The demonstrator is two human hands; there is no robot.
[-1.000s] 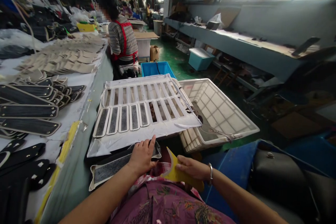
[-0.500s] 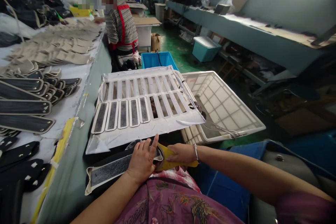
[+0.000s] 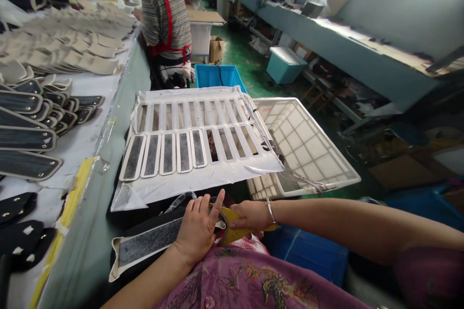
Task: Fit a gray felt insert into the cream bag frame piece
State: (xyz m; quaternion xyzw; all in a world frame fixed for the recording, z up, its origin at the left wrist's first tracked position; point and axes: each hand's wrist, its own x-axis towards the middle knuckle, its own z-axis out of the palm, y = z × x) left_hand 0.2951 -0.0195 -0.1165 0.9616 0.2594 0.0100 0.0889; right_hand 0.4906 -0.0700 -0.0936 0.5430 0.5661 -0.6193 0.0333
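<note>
Across the end of a long grey panel with an off-white edging (image 3: pixel 148 241) lies my left hand (image 3: pixel 198 226), palm down. Its fingers are stretched out, the index finger raised, and it presses on the panel. My right hand (image 3: pixel 250 216) is closed around a yellow, flat-looking tool (image 3: pixel 232 226), whose head is at the panel's right end beside my left fingers. What kind of tool it is I cannot make out. Beneath the panel is dark material (image 3: pixel 152 224). Just beyond my hands is a white slotted board (image 3: pixel 170 193) with several grey, white-edged strips (image 3: pixel 167 153) in its front row.
A white plastic crate (image 3: pixel 308 145) stands beyond the board to the right, a blue bin (image 3: pixel 219 76) behind it. On the left table (image 3: pixel 105 140) lie stacked dark straps (image 3: pixel 29 137) and beige pieces (image 3: pixel 72 53). A person in a red apron (image 3: pixel 168 24) sits farther along it.
The view has shifted slightly, and the panel sits a little lower and farther left in it. Both hands keep their places at the panel's right end, the right still on the yellow tool.
</note>
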